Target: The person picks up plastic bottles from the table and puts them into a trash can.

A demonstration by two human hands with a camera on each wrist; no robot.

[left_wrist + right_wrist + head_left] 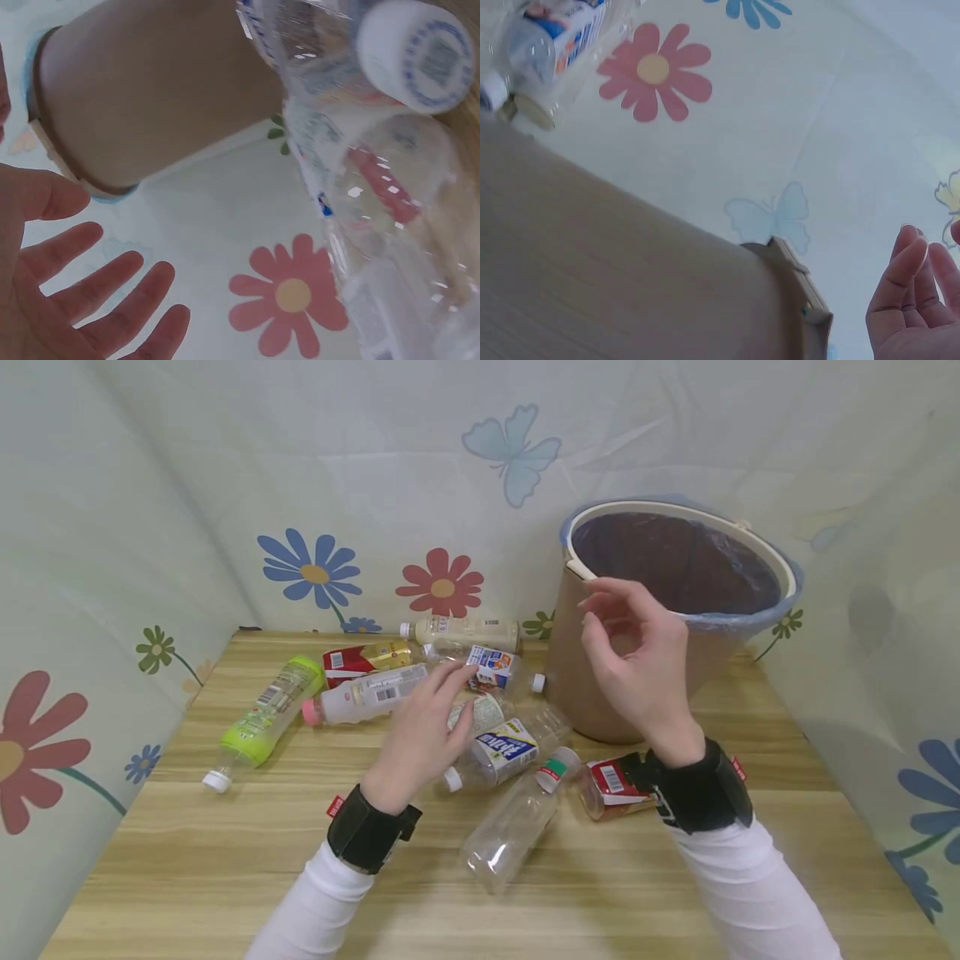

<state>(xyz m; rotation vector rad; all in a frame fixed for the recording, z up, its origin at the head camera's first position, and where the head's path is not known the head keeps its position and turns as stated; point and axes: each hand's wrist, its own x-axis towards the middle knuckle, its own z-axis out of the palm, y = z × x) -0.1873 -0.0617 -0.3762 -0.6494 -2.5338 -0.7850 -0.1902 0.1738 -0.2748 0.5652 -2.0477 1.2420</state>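
My left hand (450, 697) reaches with straight fingers over a heap of empty bottles on the wooden table (225, 852). It holds nothing and is nearest a clear bottle with a blue label (501, 750). In the left wrist view its spread fingers (105, 289) are bare, beside a clear bottle with a white cap (417, 52). My right hand (611, 614) hovers empty, fingers loosely bent, in front of a tan bin (592, 693) lined with a blue bag. The right wrist view shows its fingertips (909, 262) beside the bin's rim (795, 281).
On the table lie a green bottle (266, 718), a pink-capped bottle (360, 695), a red carton (366, 660), a cream bottle (463, 632), a green-capped clear bottle (516, 817) and a second red carton (611, 785). A flowered cloth (442, 583) hangs behind and at both sides.
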